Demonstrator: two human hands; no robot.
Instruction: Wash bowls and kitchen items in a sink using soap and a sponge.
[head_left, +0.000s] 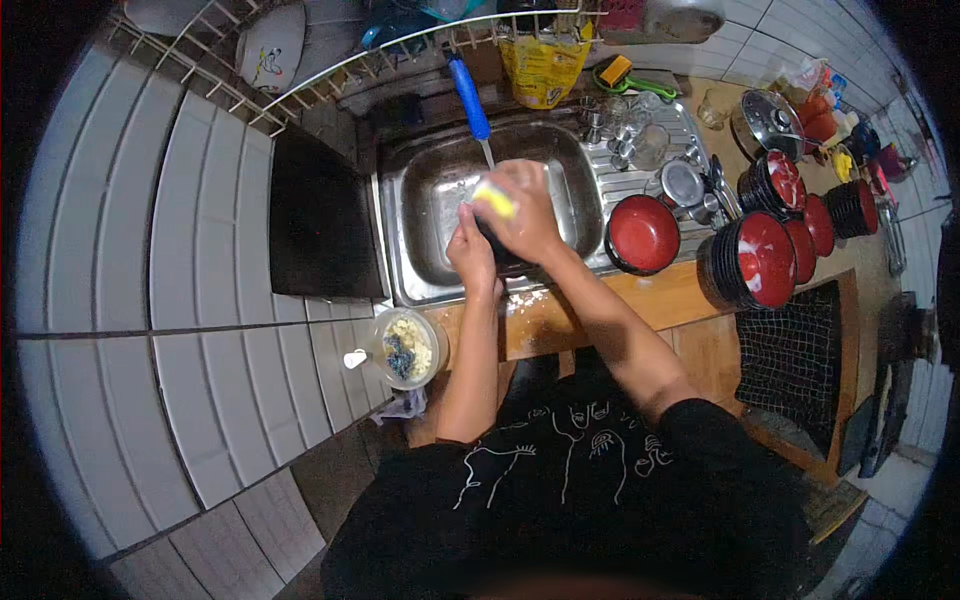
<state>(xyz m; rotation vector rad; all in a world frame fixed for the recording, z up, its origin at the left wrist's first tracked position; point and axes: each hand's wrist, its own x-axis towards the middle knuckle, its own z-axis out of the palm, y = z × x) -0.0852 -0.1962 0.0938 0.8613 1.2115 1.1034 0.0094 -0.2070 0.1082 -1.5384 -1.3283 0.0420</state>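
Over the stainless steel sink (424, 202), my right hand (531, 217) grips a yellow and white sponge (495, 201), blurred by motion. My left hand (472, 255) holds a dark object (501, 244), perhaps a black bowl, against which the sponge is held. Both hands hide most of that object. From a blue tap hose (469, 97) above, a thin stream of water falls just behind my right hand. A red bowl with a black outside (643, 234) sits on the drainboard's near edge, right of my hands.
Drinking glasses (651, 144) and metal cups crowd the drainboard. Farther right stand stacks of red-and-black bowls (765, 259), some soapy, and a glass-lidded pot (769, 120). A wire rack (420, 37) overhangs the sink's back. At the left front is a tub of scraps (420, 349).
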